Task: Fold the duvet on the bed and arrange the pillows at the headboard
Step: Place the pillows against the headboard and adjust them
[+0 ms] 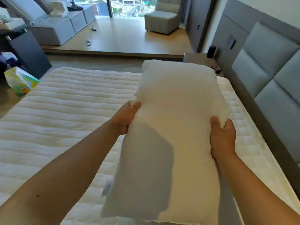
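A long white pillow (175, 111) is held lengthways above the right part of the bed (65, 111), next to the grey padded headboard (266, 65). My left hand (125, 117) grips its left edge, thumb on top. On the opposite edge my right hand (223, 137) has its fingers curled into the fabric. The bed shows a white quilted mattress cover. No duvet is in view.
A nightstand (199, 58) with a dark cylinder (211, 51) stands beyond the bed by the headboard. A colourful bag (19, 82) sits on the floor at the left. Grey sofa (53, 28), armchair (162, 18) and slippers (88, 42) lie further off on the raised wooden floor.
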